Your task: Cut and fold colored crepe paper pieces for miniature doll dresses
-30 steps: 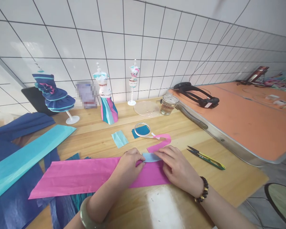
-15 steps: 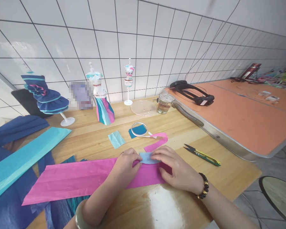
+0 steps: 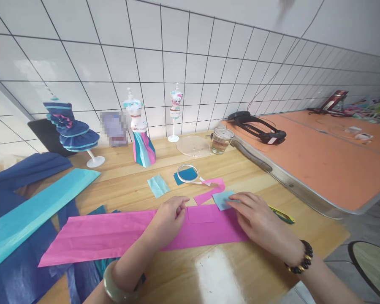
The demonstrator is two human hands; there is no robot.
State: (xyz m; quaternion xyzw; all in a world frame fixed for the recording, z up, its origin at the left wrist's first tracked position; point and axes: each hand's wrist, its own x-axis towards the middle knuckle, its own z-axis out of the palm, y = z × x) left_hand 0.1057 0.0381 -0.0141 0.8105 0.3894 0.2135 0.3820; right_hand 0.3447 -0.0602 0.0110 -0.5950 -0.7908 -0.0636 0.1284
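A long pink crepe paper strip point(image 3: 114, 234) lies flat across the wooden table point(image 3: 272, 249). My left hand point(image 3: 169, 219) rests on its upper edge with the fingers curled, holding it down. My right hand point(image 3: 259, 219) lies to the right, and its fingertips hold a small light blue paper piece point(image 3: 222, 198) just beyond the strip's far edge. A faint rectangular crease shows in the pink strip between my hands. A curved pink scrap point(image 3: 212, 189) lies just behind the blue piece.
Yellow-handled scissors point(image 3: 284, 216) poke out from under my right hand. Behind lie a tape ring point(image 3: 186, 173) on a teal square, a pale teal scrap point(image 3: 158, 185), three dressed mannequins point(image 3: 142, 135), a glass jar point(image 3: 221, 140) and a clear lid point(image 3: 193, 145). Blue papers point(image 3: 25, 211) cover the left; an orange table point(image 3: 329, 160) stands to the right.
My right hand has slid the light blue piece off the pink strip to the right, now covering most of the scissors. My left hand stays on the strip.
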